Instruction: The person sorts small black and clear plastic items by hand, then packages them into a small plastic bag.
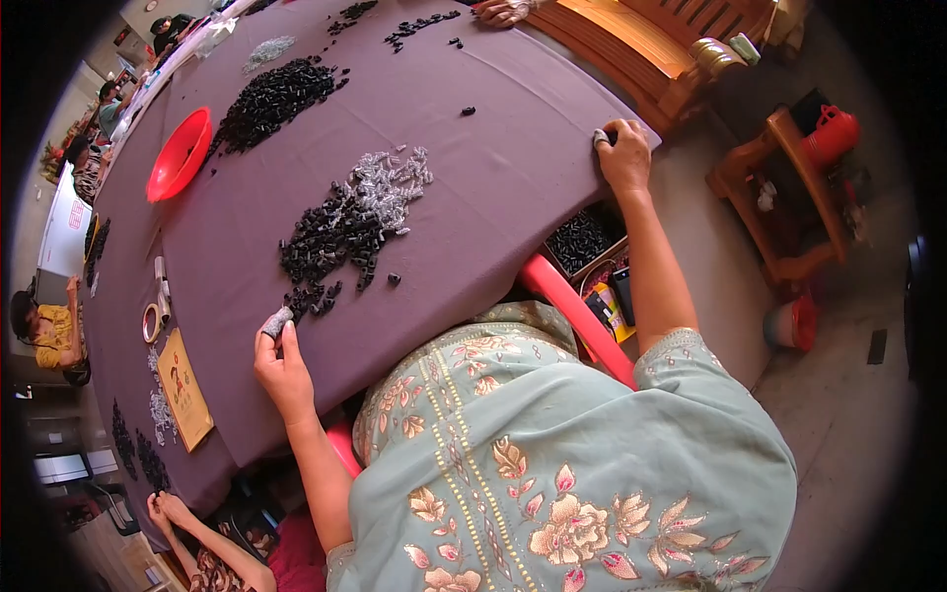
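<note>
Here the left hand (283,367), low and left of centre, pinches a small grey ribbed plastic piece (277,321) between thumb and fingertips, right at the near tip of the mixed heap of black and grey small parts (345,225) in the middle of the frame. The right hand (623,156), far off at the right edge of the purple cloth-covered table (473,197), closes over another small grey piece (601,138), fingers curled down on the cloth's rim.

As a judgement, the sorting looks far from finished: the heap in front of the person is still mingled, black below and grey above, while a larger all-black pile (271,99) lies in the upper left beside a red plastic bowl (180,155), and smaller scatters sit toward the top edge.

A tape roll (151,323) and a yellow flat packet (184,388) lie at the left. Under the table a box of dark parts (577,240) shows only partly. Another person's hands (168,510) appear at the lower left, and another hand (503,12) is cut off at the top. Whether the bowl holds anything I cannot tell, and the far piles are too small to make out.
</note>
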`<state>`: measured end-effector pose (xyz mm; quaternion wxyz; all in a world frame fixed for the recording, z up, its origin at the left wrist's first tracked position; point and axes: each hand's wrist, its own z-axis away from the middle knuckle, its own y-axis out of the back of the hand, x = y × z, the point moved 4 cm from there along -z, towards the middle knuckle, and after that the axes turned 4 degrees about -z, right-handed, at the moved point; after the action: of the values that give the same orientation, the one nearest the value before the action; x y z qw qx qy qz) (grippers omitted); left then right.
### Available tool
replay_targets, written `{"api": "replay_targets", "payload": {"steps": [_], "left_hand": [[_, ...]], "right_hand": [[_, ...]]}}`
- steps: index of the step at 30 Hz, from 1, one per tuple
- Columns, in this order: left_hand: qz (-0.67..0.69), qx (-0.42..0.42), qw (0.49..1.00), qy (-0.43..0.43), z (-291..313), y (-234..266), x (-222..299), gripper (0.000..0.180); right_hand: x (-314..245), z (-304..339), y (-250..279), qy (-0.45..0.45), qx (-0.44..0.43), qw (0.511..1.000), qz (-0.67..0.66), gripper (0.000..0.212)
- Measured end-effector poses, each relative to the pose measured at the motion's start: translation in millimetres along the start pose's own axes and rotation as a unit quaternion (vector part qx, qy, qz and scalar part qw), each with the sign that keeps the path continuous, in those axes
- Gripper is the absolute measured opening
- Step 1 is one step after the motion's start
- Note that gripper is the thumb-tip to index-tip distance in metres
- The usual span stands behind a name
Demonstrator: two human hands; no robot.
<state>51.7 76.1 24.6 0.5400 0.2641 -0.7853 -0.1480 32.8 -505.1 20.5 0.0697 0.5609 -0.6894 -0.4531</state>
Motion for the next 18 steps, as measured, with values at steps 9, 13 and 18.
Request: {"api": "replay_targets", "payload": {"steps": [9,13,18], "left_hand": [[-0.009,0.001,1.0,-0.002,0.1,1.6,1.9,0.018],[-0.02,-0.001,1.0,0.002,0.0,0.8,5.9,0.019],[-0.017,0.001,1.0,0.004,-0.3,-0.6,4.5,0.019]], "right_hand": [[47.4,11.0,12.6,-0.037,0.137,0.99,-0.029,0.012],[59.8,10.5,15.5,-0.056,0.146,0.985,-0.079,0.015],[77.6,3.6,8.0,-0.111,0.151,0.973,-0.132,0.019]]}}
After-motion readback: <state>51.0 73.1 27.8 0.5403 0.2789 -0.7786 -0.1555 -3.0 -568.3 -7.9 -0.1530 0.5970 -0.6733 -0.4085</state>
